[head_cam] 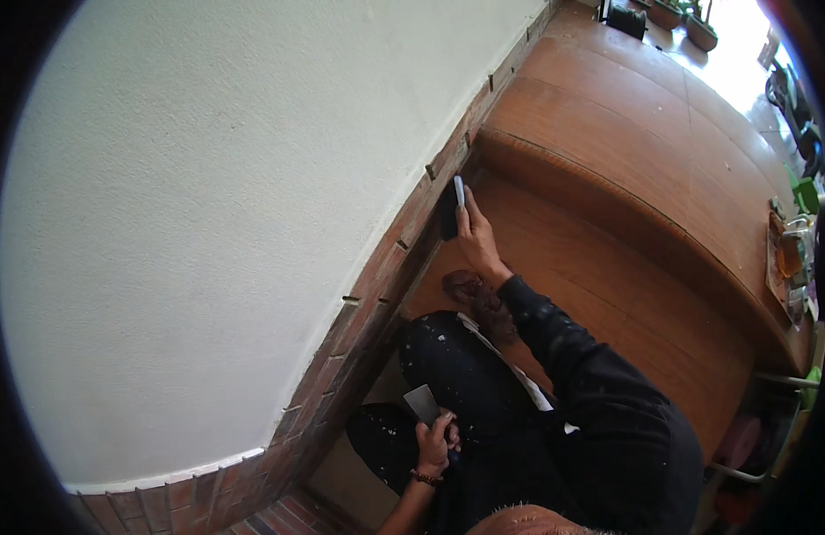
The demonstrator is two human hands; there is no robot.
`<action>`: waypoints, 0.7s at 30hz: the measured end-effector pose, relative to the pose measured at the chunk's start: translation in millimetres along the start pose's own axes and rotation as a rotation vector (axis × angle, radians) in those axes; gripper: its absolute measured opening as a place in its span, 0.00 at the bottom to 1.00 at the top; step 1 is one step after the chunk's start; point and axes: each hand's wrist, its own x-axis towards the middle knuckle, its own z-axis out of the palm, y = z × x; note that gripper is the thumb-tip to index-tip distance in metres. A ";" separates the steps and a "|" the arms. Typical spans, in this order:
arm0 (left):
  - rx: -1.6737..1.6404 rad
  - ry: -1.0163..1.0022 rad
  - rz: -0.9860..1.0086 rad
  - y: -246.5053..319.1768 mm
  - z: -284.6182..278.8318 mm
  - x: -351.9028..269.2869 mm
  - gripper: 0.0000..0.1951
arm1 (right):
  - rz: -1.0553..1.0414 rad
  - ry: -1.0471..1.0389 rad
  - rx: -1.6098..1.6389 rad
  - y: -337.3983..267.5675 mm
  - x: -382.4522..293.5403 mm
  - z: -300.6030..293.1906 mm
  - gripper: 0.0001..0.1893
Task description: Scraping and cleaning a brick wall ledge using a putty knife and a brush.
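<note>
My right hand (478,234) grips a flat hand tool, seemingly a float, by its pale handle (460,190). Its dark plate (448,217) stands on edge against or very near the brick strip (386,267) at the foot of the wall; contact cannot be made out. Low in front of my body, my left hand (434,441) holds a scraper with a broad metal blade (422,404), pointing up towards the wall. Beads circle that wrist. Dark brown lumpy material (489,307) lies by my knee, partly behind my right forearm; what it is stays unclear.
A white textured wall (205,221) rises above the bricks. My paint-spotted knees (446,361) are bent close to it. Ahead is a wood-toned tiled step (586,134) with a rounded edge. A tray (777,261) with containers stands right; potted plants (700,33) stand far off.
</note>
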 end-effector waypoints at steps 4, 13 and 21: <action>0.001 -0.003 -0.010 0.4 0.4 -1.3 0.11 | -0.106 0.342 0.134 4.2 21.5 -4.4 0.27; 0.013 0.010 -0.007 -2.5 1.8 -1.1 0.09 | -0.156 0.280 0.057 -8.7 -17.5 48.9 0.27; -0.034 -0.019 0.011 0.8 1.0 0.4 0.10 | -0.016 0.346 -0.103 -11.5 16.3 30.5 0.30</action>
